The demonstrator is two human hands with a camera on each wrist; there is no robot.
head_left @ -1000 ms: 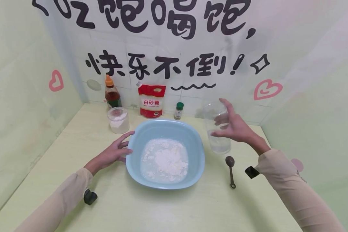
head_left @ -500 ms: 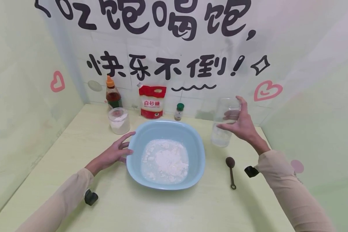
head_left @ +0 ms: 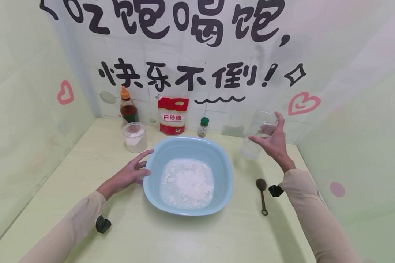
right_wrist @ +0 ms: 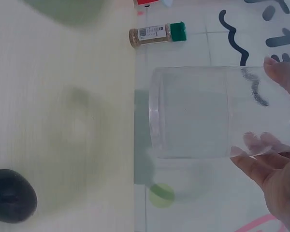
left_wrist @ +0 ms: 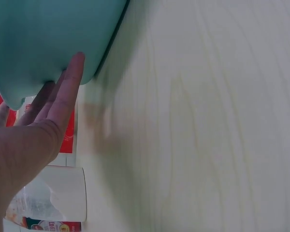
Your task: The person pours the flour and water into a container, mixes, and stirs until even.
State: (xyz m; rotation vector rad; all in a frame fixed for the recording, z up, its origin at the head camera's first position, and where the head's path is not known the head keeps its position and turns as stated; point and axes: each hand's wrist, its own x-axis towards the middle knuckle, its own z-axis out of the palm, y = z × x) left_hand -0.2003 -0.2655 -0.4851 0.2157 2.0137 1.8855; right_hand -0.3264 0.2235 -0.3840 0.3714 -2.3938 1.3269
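A light blue basin (head_left: 224,160) sits on the table with white powder (head_left: 194,182) and some clear liquid in it. My left hand (head_left: 128,173) touches the basin's left side; in the left wrist view its fingers (left_wrist: 65,99) lie nearly straight against the outer wall. To the right of the basin, my right hand (head_left: 276,142) grips a tall clear cup (head_left: 254,144) between thumb and fingers. The cup is tilted and held off the table, its shadow below. Clear liquid seems to fill part of the cup (right_wrist: 193,111) in the right wrist view.
A dark spoon (head_left: 262,195) lies right of the basin. Along the back stand a jar of white powder (head_left: 135,138), an orange-capped sauce bottle (head_left: 129,109), a red sugar bag (head_left: 172,116) and a green-capped spice bottle (head_left: 203,128). Walls close the back and sides.
My right hand has carried the clear cup right and back, away from the basin, and lifted it a little. My left hand stays at the basin's side.
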